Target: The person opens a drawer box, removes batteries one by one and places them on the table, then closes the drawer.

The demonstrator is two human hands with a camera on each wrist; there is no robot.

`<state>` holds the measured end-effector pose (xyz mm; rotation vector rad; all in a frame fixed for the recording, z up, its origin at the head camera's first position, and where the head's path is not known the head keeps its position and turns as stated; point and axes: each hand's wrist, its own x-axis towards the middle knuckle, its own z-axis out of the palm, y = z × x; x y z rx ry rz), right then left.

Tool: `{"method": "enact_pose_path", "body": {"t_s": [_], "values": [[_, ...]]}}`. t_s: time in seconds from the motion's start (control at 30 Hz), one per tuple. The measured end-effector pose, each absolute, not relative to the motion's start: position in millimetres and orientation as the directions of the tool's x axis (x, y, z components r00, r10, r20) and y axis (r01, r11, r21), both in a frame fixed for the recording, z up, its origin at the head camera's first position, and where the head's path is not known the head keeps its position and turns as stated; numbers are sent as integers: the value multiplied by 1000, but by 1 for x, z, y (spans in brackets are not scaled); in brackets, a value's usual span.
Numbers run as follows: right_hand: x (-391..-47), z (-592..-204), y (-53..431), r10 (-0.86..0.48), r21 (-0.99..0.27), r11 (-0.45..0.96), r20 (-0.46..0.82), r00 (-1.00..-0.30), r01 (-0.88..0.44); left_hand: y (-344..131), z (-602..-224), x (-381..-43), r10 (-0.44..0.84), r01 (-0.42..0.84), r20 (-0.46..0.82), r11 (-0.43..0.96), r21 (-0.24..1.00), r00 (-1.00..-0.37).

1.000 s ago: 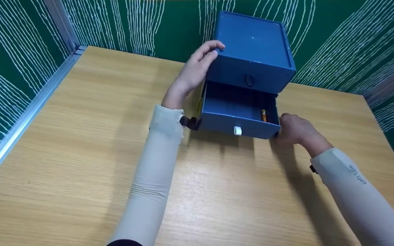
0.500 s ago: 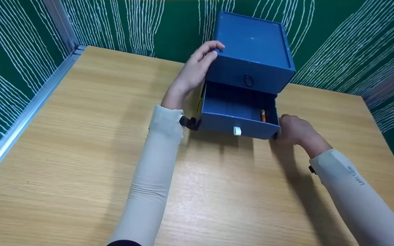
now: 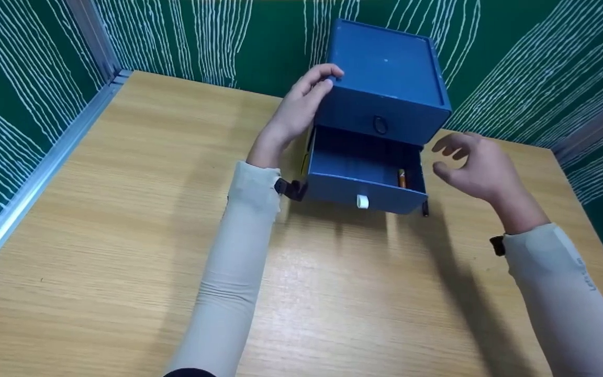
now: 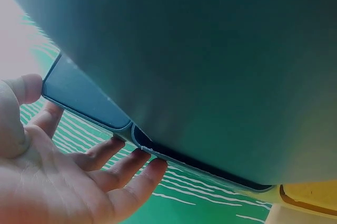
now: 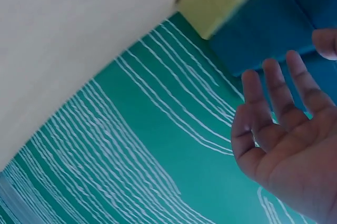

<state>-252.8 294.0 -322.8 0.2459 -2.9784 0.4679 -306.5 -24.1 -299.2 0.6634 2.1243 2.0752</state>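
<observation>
A blue drawer cabinet (image 3: 385, 63) stands near the back wall. Its middle drawer (image 3: 367, 188), with a white knob (image 3: 363, 201), is pulled out. Inside, by the right wall, lies an orange battery (image 3: 402, 178). My left hand (image 3: 299, 110) holds the cabinet's upper left corner; the left wrist view shows the thumb at one edge and the fingers (image 4: 131, 182) along the side. In the air right of the cabinet is my right hand (image 3: 482, 167), fingers loosely bent, holding nothing. A small dark piece (image 3: 425, 208), its kind unclear, shows below the drawer's right front corner.
The upper drawer, with a dark ring pull (image 3: 380, 124), is closed. A yellow tier (image 5: 224, 2) of the cabinet shows in the right wrist view. The wooden table (image 3: 123, 225) is bordered by green walls (image 3: 275, 42) with white lines and a metal edge strip (image 3: 40, 167) at left.
My right hand has left the drawer's lower right front corner and risen back and to the right, its fingers loosening. The left hand and the drawer have stayed in place.
</observation>
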Motion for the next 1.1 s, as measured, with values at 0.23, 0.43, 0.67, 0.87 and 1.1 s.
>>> {"method": "enact_pose_path", "body": {"t_s": [0.23, 0.43, 0.67, 0.87, 1.1], "values": [[-242, -309, 280, -207, -266, 929, 199, -958, -257, -24, -299, -307, 370, 219, 215, -33, 975, -904], [-239, -307, 267, -259, -225, 932, 138, -956, -285, -25, -299, -307, 373, 220, 215, -30, 975, -902], [-247, -311, 250, -275, -173, 949, -56, -960, -262, -24, -299, -307, 373, 225, 218, -26, 974, -902], [-254, -311, 243, -258, -112, 964, -167, -952, -242, -24, -299, -307, 375, 225, 219, -27, 974, -901], [-258, -316, 234, -239, -47, 971, -196, -951, -235, -24, -300, -306, 367, 225, 219, -28, 974, -904]]}}
